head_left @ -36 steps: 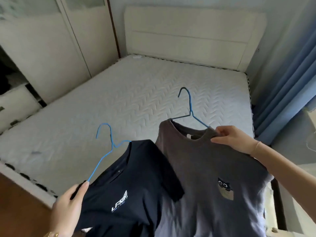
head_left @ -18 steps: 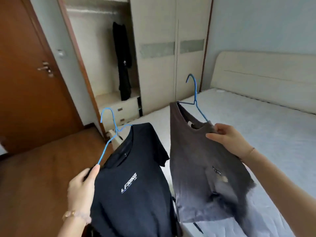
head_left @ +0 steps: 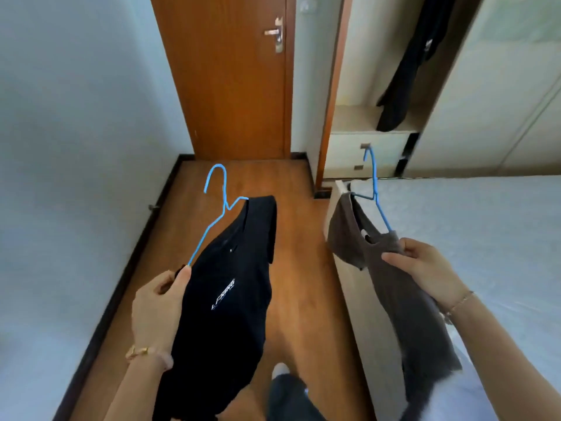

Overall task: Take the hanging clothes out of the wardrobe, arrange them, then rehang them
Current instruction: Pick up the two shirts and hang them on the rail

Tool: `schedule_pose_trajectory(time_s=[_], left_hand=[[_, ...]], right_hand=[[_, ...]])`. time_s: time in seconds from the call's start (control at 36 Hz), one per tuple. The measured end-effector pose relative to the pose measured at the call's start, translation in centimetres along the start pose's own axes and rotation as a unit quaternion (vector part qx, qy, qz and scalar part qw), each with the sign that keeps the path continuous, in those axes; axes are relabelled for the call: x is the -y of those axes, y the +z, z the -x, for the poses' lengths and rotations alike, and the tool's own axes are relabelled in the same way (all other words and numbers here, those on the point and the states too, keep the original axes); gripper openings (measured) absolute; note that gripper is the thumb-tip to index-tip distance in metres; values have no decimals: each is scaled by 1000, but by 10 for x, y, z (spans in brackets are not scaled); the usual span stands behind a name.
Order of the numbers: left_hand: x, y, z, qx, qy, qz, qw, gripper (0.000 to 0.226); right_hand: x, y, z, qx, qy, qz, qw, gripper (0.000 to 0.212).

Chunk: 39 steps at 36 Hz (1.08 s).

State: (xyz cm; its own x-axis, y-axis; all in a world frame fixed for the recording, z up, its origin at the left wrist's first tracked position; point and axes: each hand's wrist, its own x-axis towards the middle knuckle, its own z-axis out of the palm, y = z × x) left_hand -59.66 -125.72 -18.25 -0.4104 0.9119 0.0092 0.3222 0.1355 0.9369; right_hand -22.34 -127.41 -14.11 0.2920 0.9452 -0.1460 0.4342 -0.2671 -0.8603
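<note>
Shirts are both out of the wardrobe [head_left: 361, 123] and sitting on hangers, so I'm guessing the rehang bit is what's coming up. The left hand [head_left: 158, 305] is pinching the black T-shirt [head_left: 224, 314] at the shoulder, on its blue hanger [head_left: 226, 192] over the floor [head_left: 303, 284], and the right hand [head_left: 425, 268] is gripping the grey T-shirt [head_left: 394, 287] by the collar, on its own hanger [head_left: 375, 189] over the foot edge of the bed [head_left: 491, 232]. Room-wise, one dark garment [head_left: 406, 71] is hanging in the open wardrobe past the bed's corner, and the floor strip between the wall [head_left: 76, 147] and the footboard [head_left: 355, 293] is looking narrow but open, ending at the door [head_left: 230, 86].
</note>
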Motion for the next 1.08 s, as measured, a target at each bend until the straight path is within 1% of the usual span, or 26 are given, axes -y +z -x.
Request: schedule_pose_trajectory(time_s=[0.14,0.19,0.25,0.31,0.39,0.5,0.56,0.67,0.72,0.81,0.89,0.94,1.03,1.08], left_hand=[[-4,9,-55,-36,-35,-4,999,46],[-11,13,-79,-48,-45,-5,998,41],[-17,18,-107,-61,-46,-10,997,42],[-23,22,-138,-76,-32,-15,996,47],[-36,29,-183,-85,-15,-13,996,48],[-57,49,-244,-83,2,25,996,53],[-68,67,-277,-74,6,39,996,50],[-83,114,-343,-42,11,55,998,50],[-85,141,-378,-31,11,67,997,49],[-88,181,-427,-13,23,71,997,47],[-95,216,-483,13,26,46,999,46],[-103,240,-523,40,33,15,999,42],[-129,279,-580,78,83,-32,993,36],[-151,308,-610,106,106,-55,987,36]], right_hand=[[15,47,-87,66,5,-5,998,35],[28,58,-122,83,-5,0,996,33],[42,63,-159,95,-22,-1,995,27],[60,66,-192,102,-40,-6,994,22],[89,67,-240,103,-61,-20,993,26],[121,68,-301,84,-94,-46,991,23],[132,70,-331,80,-104,-61,990,23],[138,83,-391,63,-97,-56,992,20],[136,92,-422,50,-86,-52,994,19],[134,101,-468,23,-60,-83,994,12],[141,99,-514,-14,-35,-91,995,15],[147,94,-544,-25,-25,-90,995,17],[157,82,-584,-33,-20,-99,994,11],[161,71,-607,-54,-13,-106,993,10]])
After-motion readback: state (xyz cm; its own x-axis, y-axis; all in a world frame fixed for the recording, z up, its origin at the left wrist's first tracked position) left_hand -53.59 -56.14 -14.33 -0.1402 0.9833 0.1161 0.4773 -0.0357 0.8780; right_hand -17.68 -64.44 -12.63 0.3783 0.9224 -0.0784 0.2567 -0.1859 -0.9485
